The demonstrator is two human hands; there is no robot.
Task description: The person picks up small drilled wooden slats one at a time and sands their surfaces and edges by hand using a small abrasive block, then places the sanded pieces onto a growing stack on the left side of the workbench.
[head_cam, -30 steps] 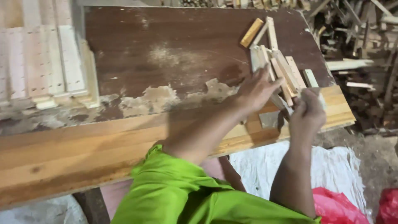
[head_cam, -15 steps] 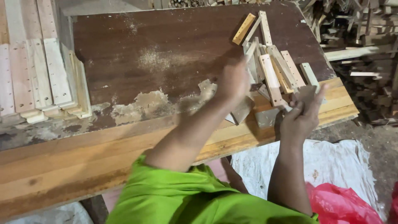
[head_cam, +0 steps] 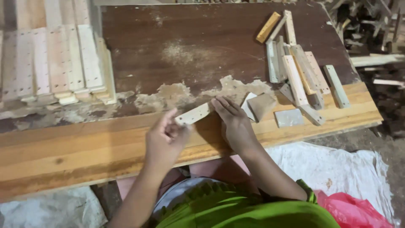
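A short pale wooden slat (head_cam: 195, 114) with small drilled holes lies just above the near edge of the workbench (head_cam: 84, 147). My left hand (head_cam: 165, 139) pinches its near-left end between thumb and fingers. My right hand (head_cam: 234, 123) rests with fingertips on the slat's right end. Just right of that hand lie small flat wood offcuts (head_cam: 258, 105) and a grey square block (head_cam: 288, 118).
A loose pile of wooden slats (head_cam: 295, 67) lies at the bench's right side. A stack of drilled slats (head_cam: 55, 63) sits at the far left. Sawdust patches (head_cam: 181, 95) mark the dark board. Scrap wood (head_cam: 371, 33) lies beyond the right edge; white sacking (head_cam: 337, 169) and red plastic (head_cam: 354, 211) lie below.
Both hands have come back from the slat pile at the right to the bench's front middle, and they now hold one drilled slat between them.
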